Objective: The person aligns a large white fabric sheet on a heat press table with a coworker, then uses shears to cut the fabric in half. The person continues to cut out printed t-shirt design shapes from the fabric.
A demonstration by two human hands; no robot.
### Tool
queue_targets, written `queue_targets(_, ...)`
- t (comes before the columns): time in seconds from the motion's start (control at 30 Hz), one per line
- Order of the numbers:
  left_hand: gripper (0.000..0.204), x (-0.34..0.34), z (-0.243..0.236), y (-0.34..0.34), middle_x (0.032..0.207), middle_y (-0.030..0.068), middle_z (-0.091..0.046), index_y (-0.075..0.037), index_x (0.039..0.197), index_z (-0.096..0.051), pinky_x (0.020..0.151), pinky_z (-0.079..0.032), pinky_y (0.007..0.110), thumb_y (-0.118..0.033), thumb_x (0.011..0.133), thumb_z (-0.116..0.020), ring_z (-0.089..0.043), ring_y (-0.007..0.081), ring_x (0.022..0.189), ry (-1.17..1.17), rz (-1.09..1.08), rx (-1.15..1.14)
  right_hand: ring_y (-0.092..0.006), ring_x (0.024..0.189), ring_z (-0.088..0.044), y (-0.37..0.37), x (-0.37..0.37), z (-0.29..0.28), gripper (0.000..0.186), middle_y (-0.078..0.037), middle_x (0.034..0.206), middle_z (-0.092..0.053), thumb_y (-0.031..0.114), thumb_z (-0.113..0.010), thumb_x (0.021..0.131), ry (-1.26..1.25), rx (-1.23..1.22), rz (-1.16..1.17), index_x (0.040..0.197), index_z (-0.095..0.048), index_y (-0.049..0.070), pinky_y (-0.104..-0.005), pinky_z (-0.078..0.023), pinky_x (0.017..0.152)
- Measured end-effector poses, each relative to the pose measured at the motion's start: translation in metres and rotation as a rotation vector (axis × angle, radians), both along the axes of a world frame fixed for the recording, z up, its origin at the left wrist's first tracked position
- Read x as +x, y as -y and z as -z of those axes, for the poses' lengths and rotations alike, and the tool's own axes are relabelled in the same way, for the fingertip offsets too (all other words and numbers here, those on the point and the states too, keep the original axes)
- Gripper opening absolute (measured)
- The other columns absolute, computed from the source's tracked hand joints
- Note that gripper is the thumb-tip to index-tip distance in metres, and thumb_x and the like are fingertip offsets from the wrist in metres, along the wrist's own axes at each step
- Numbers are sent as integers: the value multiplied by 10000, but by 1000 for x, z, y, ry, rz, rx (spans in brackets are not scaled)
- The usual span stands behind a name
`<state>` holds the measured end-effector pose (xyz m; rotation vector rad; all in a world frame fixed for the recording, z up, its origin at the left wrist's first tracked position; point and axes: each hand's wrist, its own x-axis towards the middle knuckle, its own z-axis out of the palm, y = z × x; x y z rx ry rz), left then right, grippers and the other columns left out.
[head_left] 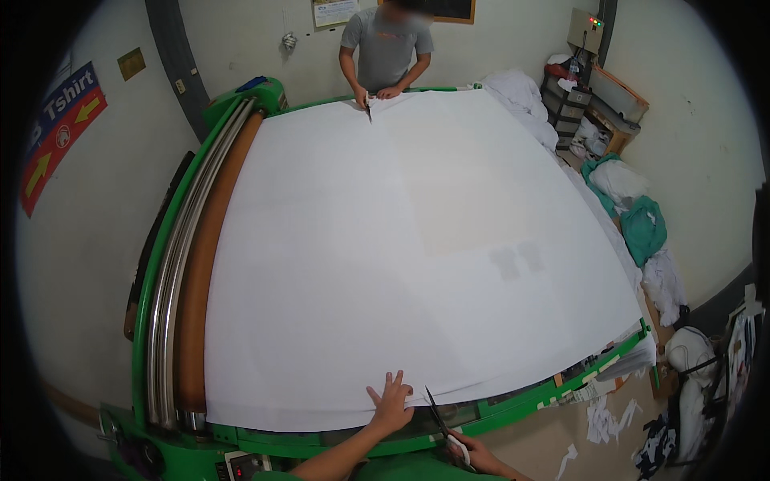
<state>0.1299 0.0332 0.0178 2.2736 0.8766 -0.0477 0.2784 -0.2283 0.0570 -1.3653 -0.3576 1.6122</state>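
Note:
A wide white sheet (321,240), fabric or paper, lies spread over the green-framed machine table. On its near edge my left hand (391,405) rests with the fingers spread apart. To the right of it, my right hand (479,454) grips a pair of scissors (436,413) with dark blades and pale handles. The blades point up and away, beside the sheet's near edge, where a slit or fold shows by my left fingertips. Whether the blades touch the sheet, I cannot tell.
Across the table a person (385,52) in a grey shirt holds another pair of scissors (369,111) at the far edge. Metal and brown rollers (196,321) run along the left. Bundled cloth (644,228) lines the right, and white scraps (607,421) lie on the floor.

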Motion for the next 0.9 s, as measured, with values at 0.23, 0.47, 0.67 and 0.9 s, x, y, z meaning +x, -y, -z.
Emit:
queue_targets(0.23, 632, 8, 9, 7, 1729, 168, -310, -156, 1474, -540, 1047, -68, 958, -149, 865, -707, -174, 508, 1605, 10, -50, 129, -111, 862, -613, -24, -9, -37, 639, 8, 990, -614, 272, -662, 1090, -75, -18, 112, 1665, -411, 153, -321, -553, 766)
queue_targets(0.47, 660, 6, 8, 20, 1691, 135, -410, -204, 1584, -517, 1045, -83, 959, -134, 933, -593, -283, 469, 1585, -45, 49, 421, -113, 923, -648, -12, -16, 0, 624, -18, 1082, -684, 317, -654, 1095, 66, -81, 115, 1657, -432, 161, -293, -532, 778)
queue_targets(0.67, 607, 2, 28, 32, 1640, 63, -509, -203, 1561, -550, 1042, -90, 959, -147, 958, -582, -331, 461, 1567, 35, 45, 531, -99, 906, -636, -24, -38, 25, 653, 1, 1048, -672, 287, -696, 1076, 130, 13, 229, 1656, -431, 148, -285, -525, 772)
queue_targets(0.9, 645, -3, 35, 32, 1636, 37, -512, -170, 1564, -542, 1058, -71, 948, -139, 922, -593, -334, 458, 1568, 59, 25, 539, -58, 917, -585, -25, -45, 24, 690, 38, 1105, -661, 275, -795, 1008, 154, 6, 253, 1609, -504, 102, -244, -498, 768)
